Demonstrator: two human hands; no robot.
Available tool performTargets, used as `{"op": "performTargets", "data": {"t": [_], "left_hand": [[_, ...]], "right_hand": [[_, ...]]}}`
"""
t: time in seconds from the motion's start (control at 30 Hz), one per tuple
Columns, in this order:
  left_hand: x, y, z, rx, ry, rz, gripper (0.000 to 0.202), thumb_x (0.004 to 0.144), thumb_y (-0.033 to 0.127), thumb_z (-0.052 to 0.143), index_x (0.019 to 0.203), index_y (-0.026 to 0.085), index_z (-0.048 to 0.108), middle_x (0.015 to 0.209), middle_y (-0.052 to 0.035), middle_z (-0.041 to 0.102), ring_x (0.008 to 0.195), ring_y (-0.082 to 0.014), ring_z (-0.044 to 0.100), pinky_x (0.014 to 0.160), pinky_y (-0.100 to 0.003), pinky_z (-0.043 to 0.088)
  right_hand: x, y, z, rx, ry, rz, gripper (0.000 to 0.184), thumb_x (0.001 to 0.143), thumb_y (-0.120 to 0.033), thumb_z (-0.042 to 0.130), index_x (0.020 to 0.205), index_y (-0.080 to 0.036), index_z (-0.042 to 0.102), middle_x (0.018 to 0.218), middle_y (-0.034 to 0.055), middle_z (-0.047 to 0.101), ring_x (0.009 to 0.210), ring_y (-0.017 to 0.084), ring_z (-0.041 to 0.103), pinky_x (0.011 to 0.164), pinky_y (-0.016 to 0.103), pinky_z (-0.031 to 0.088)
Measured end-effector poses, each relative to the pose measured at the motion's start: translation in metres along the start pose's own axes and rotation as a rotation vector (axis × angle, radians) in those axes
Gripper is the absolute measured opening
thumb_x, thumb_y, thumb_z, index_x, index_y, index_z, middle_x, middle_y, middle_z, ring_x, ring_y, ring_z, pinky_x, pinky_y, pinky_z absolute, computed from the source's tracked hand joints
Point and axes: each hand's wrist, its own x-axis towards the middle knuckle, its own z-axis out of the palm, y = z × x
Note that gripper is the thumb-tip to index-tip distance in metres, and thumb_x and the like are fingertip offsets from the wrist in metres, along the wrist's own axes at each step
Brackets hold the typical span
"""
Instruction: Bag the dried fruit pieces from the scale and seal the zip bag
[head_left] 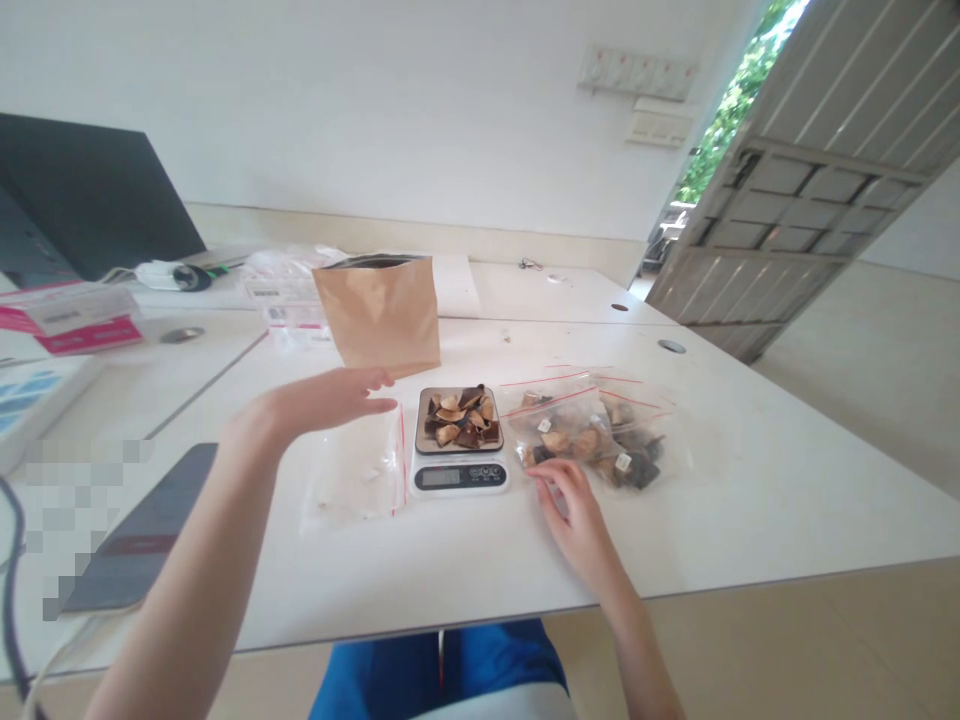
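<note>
A white digital scale [460,459] stands near the table's front, its metal platform heaped with brown, dried shell-like pieces [461,416]. My left hand [337,398] reaches over the left side with fingers apart and nothing held, above a flat clear zip bag [352,470]. Just beyond it stands an upright brown kraft paper bag [381,310], open at the top. To the right of the scale lie several red-striped zip bags [589,430] filled with similar pieces. At their lower left corner, my right hand [576,520] has thumb and fingertips pinched together; what they grip is unclear.
A dark flat device [150,530] lies at the left, with cables by the table edge. Farther back are a monitor [97,200], pink-and-white boxes [82,318], a white camera-like device [172,275] and clear plastic packaging [289,285]. A metal door [810,190] stands at the right.
</note>
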Motion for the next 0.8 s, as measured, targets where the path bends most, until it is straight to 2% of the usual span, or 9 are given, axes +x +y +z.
{"op": "performTargets", "data": {"t": [0.07, 0.13, 0.23, 0.33, 0.4, 0.5, 0.63, 0.7, 0.8], "left_hand": [[-0.006, -0.008, 0.027, 0.036, -0.160, -0.063, 0.055, 0.084, 0.049, 0.044, 0.126, 0.016, 0.056, 0.134, -0.0112, 0.058, 0.118, -0.0248, 0.058, 0.097, -0.035, 0.046], [-0.015, -0.020, 0.058, 0.080, -0.199, -0.111, 0.064, 0.086, 0.048, 0.041, 0.138, 0.011, 0.045, 0.147, -0.0152, 0.040, 0.134, -0.0281, 0.041, 0.106, -0.039, 0.038], [-0.028, -0.040, 0.102, 0.093, -0.137, -0.075, 0.069, 0.090, 0.050, 0.033, 0.144, 0.007, 0.037, 0.152, -0.0167, 0.028, 0.141, -0.0298, 0.024, 0.110, -0.043, 0.033], [-0.036, -0.054, 0.136, 0.093, -0.064, -0.011, 0.064, 0.095, 0.047, 0.023, 0.146, 0.011, 0.035, 0.152, -0.0153, 0.030, 0.141, -0.0298, 0.023, 0.111, -0.048, 0.030], [-0.039, -0.061, 0.150, 0.113, 0.041, -0.002, 0.062, 0.096, 0.045, 0.020, 0.146, 0.011, 0.035, 0.152, -0.0165, 0.031, 0.141, -0.0299, 0.025, 0.111, -0.051, 0.029], [-0.043, -0.071, 0.162, 0.174, 0.100, 0.118, 0.055, 0.098, 0.036, 0.017, 0.141, 0.015, 0.044, 0.151, -0.0152, 0.034, 0.142, -0.0281, 0.024, 0.113, -0.051, 0.026], [-0.048, -0.075, 0.163, 0.219, 0.131, 0.237, 0.054, 0.098, 0.027, 0.014, 0.130, 0.022, 0.058, 0.151, -0.0118, 0.035, 0.144, -0.0268, 0.018, 0.114, -0.051, 0.022], [-0.049, -0.070, 0.160, 0.217, 0.141, 0.207, 0.053, 0.098, 0.031, 0.017, 0.132, 0.024, 0.056, 0.152, -0.0101, 0.034, 0.144, -0.0271, 0.018, 0.114, -0.051, 0.023], [-0.045, -0.058, 0.154, 0.191, 0.165, 0.094, 0.053, 0.096, 0.044, 0.026, 0.140, 0.023, 0.046, 0.150, -0.0101, 0.037, 0.141, -0.0281, 0.027, 0.111, -0.048, 0.030]], "right_hand": [[0.004, -0.001, -0.001, -0.109, 0.028, -0.078, 0.027, 0.093, -0.027, 0.041, 0.108, -0.021, 0.063, 0.113, 0.0126, 0.057, 0.112, 0.024, 0.055, 0.095, 0.042, 0.046], [0.010, -0.002, -0.005, -0.230, 0.014, -0.129, 0.032, 0.094, -0.026, 0.039, 0.118, -0.023, 0.060, 0.126, 0.0138, 0.054, 0.122, 0.026, 0.050, 0.102, 0.046, 0.041], [0.022, 0.000, -0.012, -0.409, -0.035, -0.164, 0.039, 0.094, -0.030, 0.039, 0.131, -0.025, 0.052, 0.141, 0.0133, 0.045, 0.130, 0.029, 0.044, 0.105, 0.051, 0.037], [0.032, 0.008, -0.016, -0.565, -0.062, -0.127, 0.044, 0.094, -0.034, 0.040, 0.136, -0.024, 0.049, 0.145, 0.0145, 0.041, 0.134, 0.033, 0.039, 0.105, 0.053, 0.036], [0.037, 0.015, -0.018, -0.633, -0.093, -0.090, 0.046, 0.094, -0.035, 0.040, 0.136, -0.020, 0.049, 0.145, 0.0164, 0.042, 0.135, 0.033, 0.037, 0.106, 0.053, 0.036], [0.042, 0.026, -0.020, -0.684, -0.118, -0.055, 0.047, 0.094, -0.037, 0.040, 0.137, -0.018, 0.049, 0.144, 0.0166, 0.044, 0.135, 0.033, 0.038, 0.106, 0.051, 0.035], [0.053, 0.042, -0.025, -0.711, -0.061, -0.012, 0.046, 0.093, -0.038, 0.040, 0.135, -0.020, 0.051, 0.141, 0.0167, 0.047, 0.131, 0.034, 0.043, 0.105, 0.053, 0.036], [0.058, 0.047, -0.027, -0.718, -0.058, 0.000, 0.046, 0.093, -0.036, 0.040, 0.134, -0.018, 0.052, 0.139, 0.0186, 0.049, 0.129, 0.034, 0.044, 0.103, 0.054, 0.036], [0.060, 0.043, -0.025, -0.723, -0.054, -0.008, 0.047, 0.093, -0.034, 0.039, 0.135, -0.016, 0.049, 0.139, 0.0208, 0.047, 0.128, 0.035, 0.044, 0.102, 0.055, 0.037]]}}
